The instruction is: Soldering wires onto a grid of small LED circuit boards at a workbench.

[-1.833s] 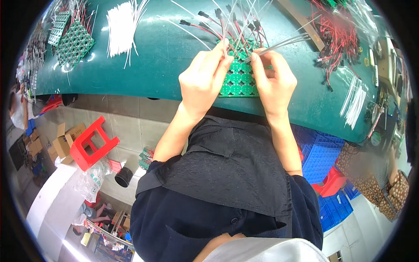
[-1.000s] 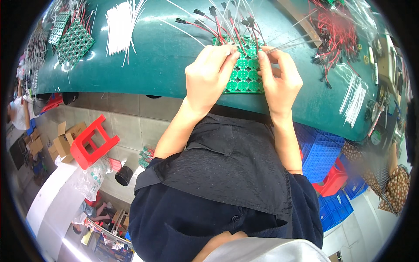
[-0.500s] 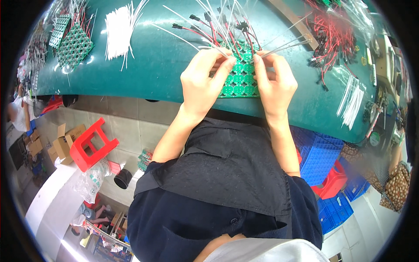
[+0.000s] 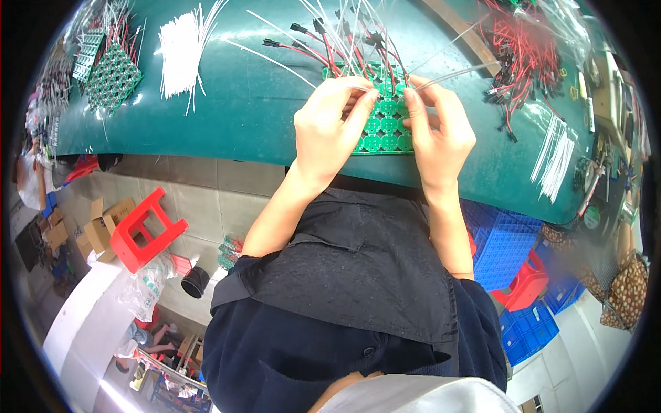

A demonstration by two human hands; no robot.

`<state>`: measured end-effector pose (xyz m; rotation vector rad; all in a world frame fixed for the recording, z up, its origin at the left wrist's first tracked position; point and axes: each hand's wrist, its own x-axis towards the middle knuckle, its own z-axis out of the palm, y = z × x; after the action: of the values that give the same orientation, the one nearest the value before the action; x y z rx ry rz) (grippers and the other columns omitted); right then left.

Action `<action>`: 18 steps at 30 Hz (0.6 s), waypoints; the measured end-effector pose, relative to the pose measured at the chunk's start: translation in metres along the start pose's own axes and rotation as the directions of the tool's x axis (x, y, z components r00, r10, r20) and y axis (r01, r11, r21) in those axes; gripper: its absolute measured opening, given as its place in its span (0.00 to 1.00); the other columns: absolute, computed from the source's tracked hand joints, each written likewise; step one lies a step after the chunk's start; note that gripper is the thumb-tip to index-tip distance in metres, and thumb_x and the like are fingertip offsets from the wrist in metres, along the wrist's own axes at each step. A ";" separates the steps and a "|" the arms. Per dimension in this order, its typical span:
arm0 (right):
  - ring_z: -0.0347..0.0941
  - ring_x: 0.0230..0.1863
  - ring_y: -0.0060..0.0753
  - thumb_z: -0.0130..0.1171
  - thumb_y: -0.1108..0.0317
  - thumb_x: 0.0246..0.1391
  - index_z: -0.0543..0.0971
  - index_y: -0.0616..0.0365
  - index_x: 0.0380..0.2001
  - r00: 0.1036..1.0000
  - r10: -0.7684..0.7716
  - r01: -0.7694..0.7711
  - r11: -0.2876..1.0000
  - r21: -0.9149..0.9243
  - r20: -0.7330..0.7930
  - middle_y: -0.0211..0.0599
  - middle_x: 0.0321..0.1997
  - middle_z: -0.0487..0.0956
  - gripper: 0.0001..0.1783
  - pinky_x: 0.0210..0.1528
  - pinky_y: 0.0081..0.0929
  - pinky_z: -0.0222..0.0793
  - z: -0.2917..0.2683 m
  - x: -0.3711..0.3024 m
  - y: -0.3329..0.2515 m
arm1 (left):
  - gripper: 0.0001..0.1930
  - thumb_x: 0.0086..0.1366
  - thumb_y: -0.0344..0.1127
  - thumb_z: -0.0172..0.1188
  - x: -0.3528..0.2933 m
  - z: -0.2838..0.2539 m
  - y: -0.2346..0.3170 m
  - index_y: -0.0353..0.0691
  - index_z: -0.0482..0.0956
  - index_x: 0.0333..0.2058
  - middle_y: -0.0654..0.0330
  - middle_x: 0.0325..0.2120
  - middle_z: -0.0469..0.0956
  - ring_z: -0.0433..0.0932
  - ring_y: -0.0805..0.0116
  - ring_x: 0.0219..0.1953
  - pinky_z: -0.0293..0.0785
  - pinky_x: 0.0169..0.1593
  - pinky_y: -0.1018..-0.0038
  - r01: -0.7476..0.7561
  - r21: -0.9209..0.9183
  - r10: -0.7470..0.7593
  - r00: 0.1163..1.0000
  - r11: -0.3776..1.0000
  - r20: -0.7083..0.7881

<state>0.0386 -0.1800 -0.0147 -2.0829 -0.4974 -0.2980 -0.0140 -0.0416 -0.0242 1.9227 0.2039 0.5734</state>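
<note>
A green circuit-board panel [image 4: 385,142] of many small rounded units lies at the table's near edge, between my hands. Red and black wires with black connectors [image 4: 299,28] rise from its far part, among long thin white cable ties. My left hand [image 4: 327,127] is closed over the panel's left side, thumb and forefinger pinching what looks like a thin cable tie. On the other side my right hand [image 4: 441,131] pinches another thin tie, whose tail sticks out to the right. The pinched ends are partly hidden by my fingers.
White cable ties [image 4: 182,55] lie in a bundle at the left, beside wired boards [image 4: 116,79]. At the right are a red-wire pile [image 4: 527,51], a brown bar [image 4: 461,34] and a few more ties [image 4: 554,162]. A red stool [image 4: 138,241] and blue crates [image 4: 506,248] stand below the table.
My left hand has shifted slightly right, its fingertips lifted a little off the board. My right hand has moved slightly right too. Both keep their pinch.
</note>
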 end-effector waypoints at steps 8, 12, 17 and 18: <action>0.77 0.28 0.25 0.65 0.75 0.50 0.80 0.60 0.36 0.997 0.062 -0.059 0.996 0.064 -0.044 0.35 0.31 0.79 0.08 0.25 0.19 0.73 -0.001 0.002 0.006 | 0.11 0.57 0.24 0.65 0.004 0.002 0.003 0.32 0.79 0.39 0.57 0.29 0.82 0.83 0.72 0.31 0.80 0.35 0.79 -0.172 0.232 0.168 0.985 0.957 0.035; 0.77 0.28 0.26 0.64 0.76 0.51 0.80 0.61 0.35 0.997 0.081 -0.080 0.996 0.044 -0.020 0.36 0.30 0.79 0.07 0.27 0.20 0.74 -0.002 0.002 0.006 | 0.12 0.57 0.27 0.65 0.003 0.007 0.002 0.37 0.77 0.40 0.59 0.27 0.80 0.81 0.68 0.28 0.77 0.31 0.75 -0.153 0.238 0.157 0.988 0.959 0.002; 0.77 0.28 0.27 0.64 0.75 0.51 0.79 0.61 0.34 0.998 0.051 -0.051 0.998 0.024 -0.032 0.36 0.30 0.79 0.07 0.28 0.21 0.75 -0.002 0.003 0.007 | 0.10 0.57 0.25 0.65 0.002 0.006 0.002 0.36 0.77 0.38 0.59 0.28 0.80 0.82 0.69 0.27 0.78 0.31 0.76 -0.074 0.078 0.077 0.996 0.994 -0.034; 0.77 0.28 0.27 0.64 0.75 0.51 0.79 0.61 0.34 0.999 0.036 -0.036 0.999 0.006 -0.037 0.36 0.30 0.79 0.07 0.28 0.21 0.75 -0.002 0.003 0.007 | 0.10 0.57 0.24 0.65 0.001 0.005 0.001 0.36 0.77 0.38 0.59 0.28 0.80 0.82 0.69 0.27 0.79 0.32 0.76 -0.084 0.055 0.085 0.996 0.995 -0.034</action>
<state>0.0444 -0.1840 -0.0180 -2.0746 -0.4378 -0.3137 -0.0105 -0.0459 -0.0245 1.9808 0.1626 0.6652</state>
